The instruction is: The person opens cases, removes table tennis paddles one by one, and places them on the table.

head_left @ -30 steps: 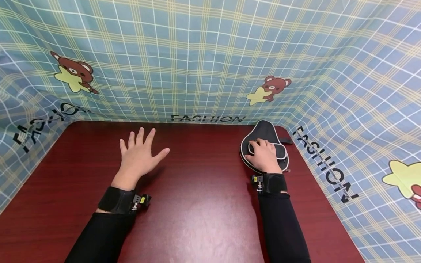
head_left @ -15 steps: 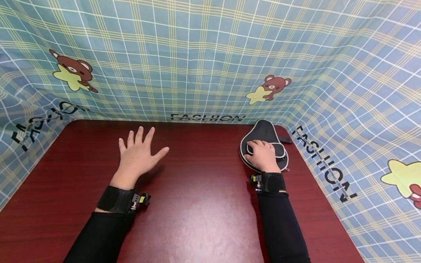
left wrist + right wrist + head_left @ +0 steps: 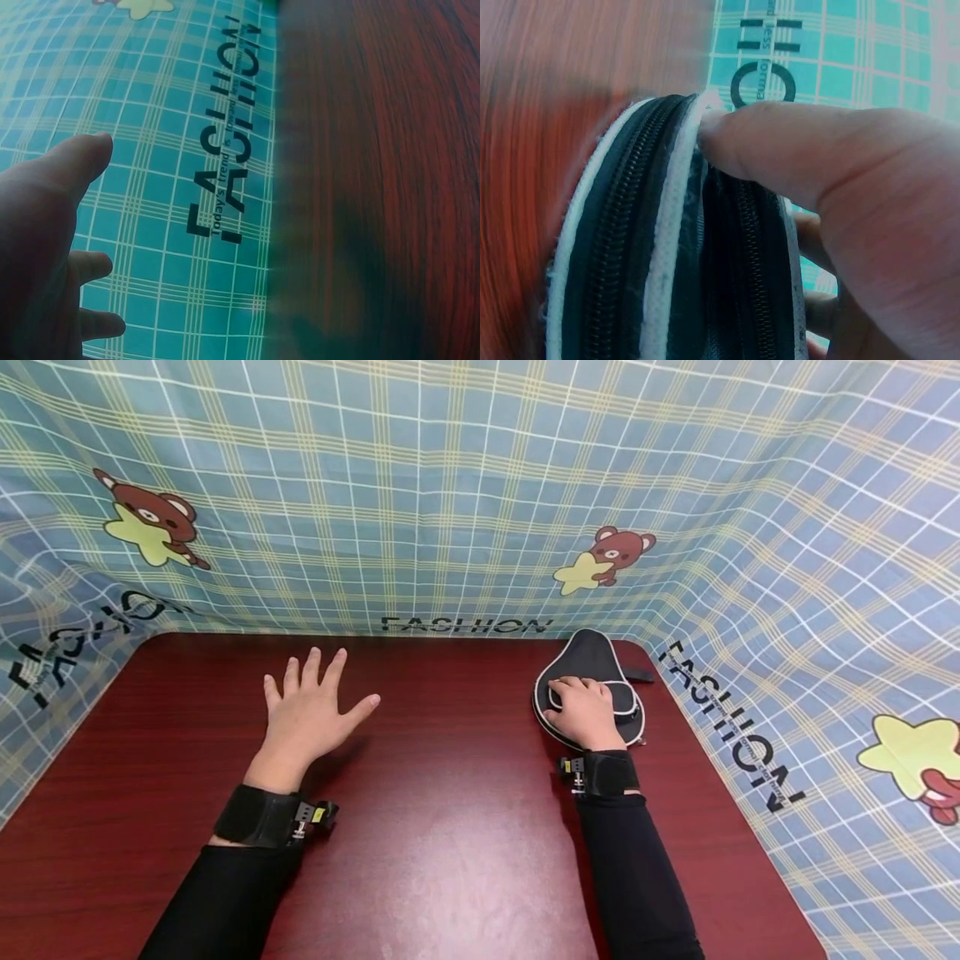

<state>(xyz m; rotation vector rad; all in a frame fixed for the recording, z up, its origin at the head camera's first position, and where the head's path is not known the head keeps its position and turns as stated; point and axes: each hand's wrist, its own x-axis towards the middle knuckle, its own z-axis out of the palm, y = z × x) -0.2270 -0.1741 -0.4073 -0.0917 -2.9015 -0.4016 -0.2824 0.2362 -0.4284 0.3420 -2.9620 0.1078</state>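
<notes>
A black table tennis paddle case [image 3: 588,652] with white piping lies at the table's far right, its narrow end pointing to the back. My right hand [image 3: 587,717] is on its raised front pocket [image 3: 622,697], fingers bent over the far side and covering the left part. In the right wrist view, the thumb [image 3: 780,146] presses at the white-piped edge, beside the zipper [image 3: 619,217], with fingers behind the pocket. My left hand [image 3: 303,718] is spread over the left side of the table, palm down and holding nothing; its thumb [image 3: 82,157] points away from the other fingers.
The dark red table [image 3: 450,760] ends at a plaid curtain [image 3: 450,527] at the back and sides. A black strap [image 3: 638,676] sticks out from the case toward the right edge. Camera bands [image 3: 258,816] wrap both wrists.
The head view has shifted slightly, moving everything a little left in the picture. The right fingers sit slightly further left on the pocket. The left hand keeps its spread pose.
</notes>
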